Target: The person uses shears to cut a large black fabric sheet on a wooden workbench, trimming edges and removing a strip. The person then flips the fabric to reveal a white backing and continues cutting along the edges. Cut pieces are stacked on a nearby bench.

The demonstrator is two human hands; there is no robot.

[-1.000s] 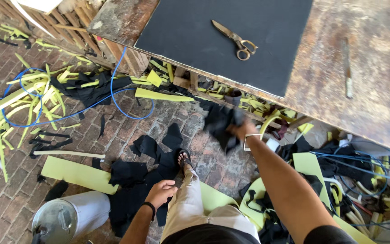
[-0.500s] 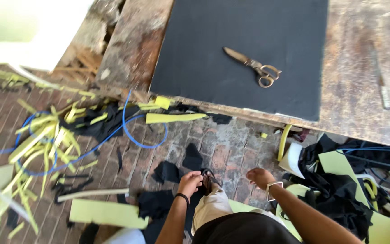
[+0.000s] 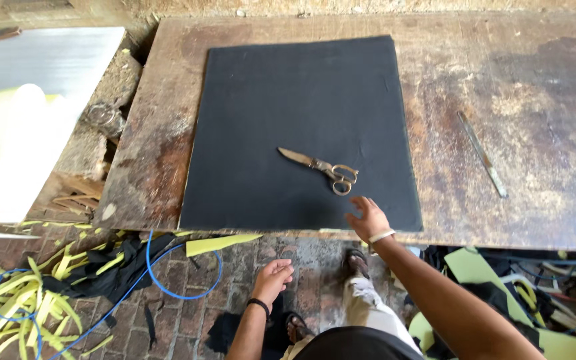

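Scissors (image 3: 320,169) with worn, brownish handles lie flat on the black sheet (image 3: 301,127), just ahead of the right hand (image 3: 368,218) and slightly to its left, blades pointing away to the upper left. That hand hovers over the near edge of the sheet with its fingers spread and loose, grasping nothing and not touching the scissors. The left hand (image 3: 273,279) hangs lower, off the workbench (image 3: 521,80) and above the brick floor (image 3: 248,257), fingers gently curled and empty. Well to the right of the right hand a long narrow metal blade (image 3: 481,153) rests on the bare, stained bench top. Down to the left of the left hand, yellow-green foam strips (image 3: 28,300), black scraps and a blue cord (image 3: 168,290) litter the bricks
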